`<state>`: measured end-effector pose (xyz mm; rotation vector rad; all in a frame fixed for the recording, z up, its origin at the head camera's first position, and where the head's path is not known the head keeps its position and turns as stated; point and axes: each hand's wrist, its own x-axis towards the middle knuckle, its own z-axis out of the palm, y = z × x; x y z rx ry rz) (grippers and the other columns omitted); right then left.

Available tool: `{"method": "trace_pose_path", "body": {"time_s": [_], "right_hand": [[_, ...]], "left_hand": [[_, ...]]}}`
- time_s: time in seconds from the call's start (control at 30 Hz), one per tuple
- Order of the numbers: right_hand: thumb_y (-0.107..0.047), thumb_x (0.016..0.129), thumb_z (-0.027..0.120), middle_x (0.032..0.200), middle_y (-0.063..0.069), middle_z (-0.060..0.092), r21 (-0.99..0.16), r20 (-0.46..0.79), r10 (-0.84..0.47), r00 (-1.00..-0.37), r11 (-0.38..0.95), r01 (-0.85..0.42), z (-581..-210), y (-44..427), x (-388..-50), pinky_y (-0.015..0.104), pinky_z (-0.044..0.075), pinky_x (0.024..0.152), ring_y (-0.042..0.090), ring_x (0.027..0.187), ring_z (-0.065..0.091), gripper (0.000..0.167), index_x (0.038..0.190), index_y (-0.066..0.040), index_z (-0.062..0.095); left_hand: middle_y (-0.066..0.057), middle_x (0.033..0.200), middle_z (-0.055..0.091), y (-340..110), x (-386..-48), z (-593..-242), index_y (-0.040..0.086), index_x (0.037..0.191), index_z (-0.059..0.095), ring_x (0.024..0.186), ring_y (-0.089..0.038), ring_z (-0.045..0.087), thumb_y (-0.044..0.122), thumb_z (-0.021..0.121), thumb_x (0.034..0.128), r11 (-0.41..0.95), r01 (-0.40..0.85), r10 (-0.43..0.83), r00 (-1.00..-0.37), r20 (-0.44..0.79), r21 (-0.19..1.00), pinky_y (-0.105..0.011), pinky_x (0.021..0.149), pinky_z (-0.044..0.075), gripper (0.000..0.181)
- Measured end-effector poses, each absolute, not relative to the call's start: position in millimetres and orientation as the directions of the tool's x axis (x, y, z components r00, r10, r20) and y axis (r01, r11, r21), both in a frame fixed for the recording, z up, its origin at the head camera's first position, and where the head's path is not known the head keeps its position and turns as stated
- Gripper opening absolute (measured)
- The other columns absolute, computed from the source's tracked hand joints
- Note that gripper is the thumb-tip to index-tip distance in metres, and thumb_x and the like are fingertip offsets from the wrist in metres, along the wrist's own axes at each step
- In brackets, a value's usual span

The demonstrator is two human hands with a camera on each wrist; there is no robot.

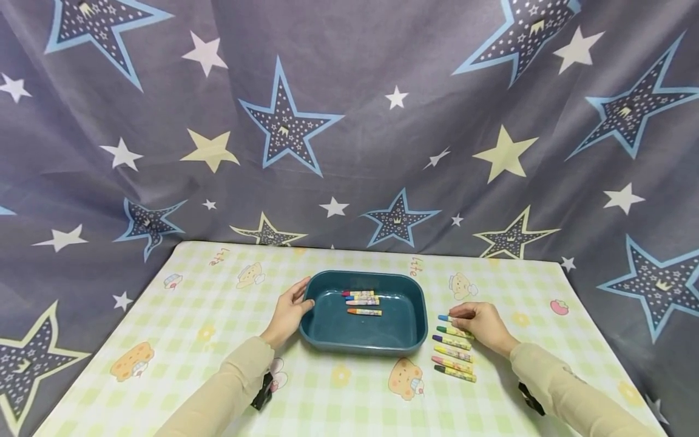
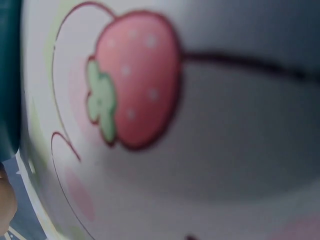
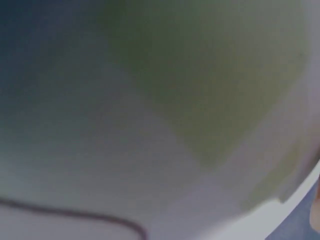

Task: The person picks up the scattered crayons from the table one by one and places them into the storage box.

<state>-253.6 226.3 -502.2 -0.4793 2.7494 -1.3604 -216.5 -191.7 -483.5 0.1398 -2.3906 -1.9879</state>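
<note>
My left hand (image 1: 288, 312) holds the left end of a dark teal plastic basin (image 1: 360, 349), its thumb over the rim. Several crayons lie in the basin, among them an orange crayon (image 1: 364, 312) apart from a small group with a red crayon (image 1: 357, 293) on top. To the right of the basin my right hand (image 1: 483, 325) pinches a blue crayon (image 1: 445, 318) at the far end of a row. Below it in that row are a green crayon (image 1: 455, 332), a purple crayon (image 1: 451, 342), a yellow crayon (image 1: 453, 352), a pink crayon (image 1: 452, 364) and a black crayon (image 1: 455, 373).
A checked tablecloth (image 1: 180, 340) with cartoon prints covers the table. A grey curtain (image 1: 349, 121) with stars hangs behind its far edge. In the left wrist view the basin's side (image 2: 7, 75) shows; the right wrist view is mostly blurred tablecloth (image 3: 210, 100).
</note>
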Motion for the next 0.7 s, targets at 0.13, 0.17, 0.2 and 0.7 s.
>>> {"method": "trace_pose_path", "body": {"time_s": [0.13,0.17,0.2,0.7], "right_hand": [[-0.006,0.077,0.070,0.090,0.013,0.070,-0.800,0.064,-0.276,-0.959,0.561,-0.215,-498.5,224.5,-255.4,0.020,0.054,0.060,0.009,0.073,0.066,0.017,0.094,-0.003,0.071],[-0.007,0.078,0.070,0.091,0.013,0.070,-0.804,0.059,-0.271,-0.961,0.558,-0.206,-497.4,224.3,-255.9,0.020,0.054,0.061,0.010,0.073,0.066,0.018,0.095,-0.003,0.071],[-0.009,0.078,0.071,0.092,0.013,0.070,-0.805,0.057,-0.266,-0.962,0.558,-0.202,-495.8,224.0,-256.3,0.020,0.054,0.061,0.010,0.074,0.066,0.019,0.096,-0.003,0.071],[-0.018,0.079,0.072,0.102,0.019,0.068,-0.897,0.182,-0.233,-0.955,0.359,-0.258,-432.6,195.2,-266.9,0.017,0.054,0.073,0.000,0.081,0.066,0.036,0.105,0.006,0.066]], "left_hand": [[-0.017,0.138,0.044,-192.2,-217.9,-484.5,0.005,0.139,0.038,0.129,-0.027,0.041,-0.002,0.053,0.0847,0.185,-0.046,-0.095,-0.995,-0.029,0.982,-0.036,0.104,0.037,0.057],[-0.017,0.138,0.044,-192.3,-218.1,-485.0,0.005,0.139,0.038,0.129,-0.027,0.041,-0.002,0.053,0.0846,0.182,-0.047,-0.099,-0.995,-0.030,0.982,-0.036,0.104,0.037,0.057],[-0.018,0.138,0.044,-192.3,-218.4,-485.5,0.005,0.139,0.038,0.128,-0.027,0.041,-0.003,0.053,0.0843,0.183,-0.045,-0.101,-0.995,-0.027,0.982,-0.036,0.104,0.037,0.057],[-0.018,0.138,0.044,-192.6,-220.6,-485.8,0.005,0.139,0.038,0.128,-0.028,0.041,-0.002,0.053,0.0848,0.180,-0.038,-0.102,-0.995,-0.020,0.983,-0.038,0.104,0.038,0.057]]}}
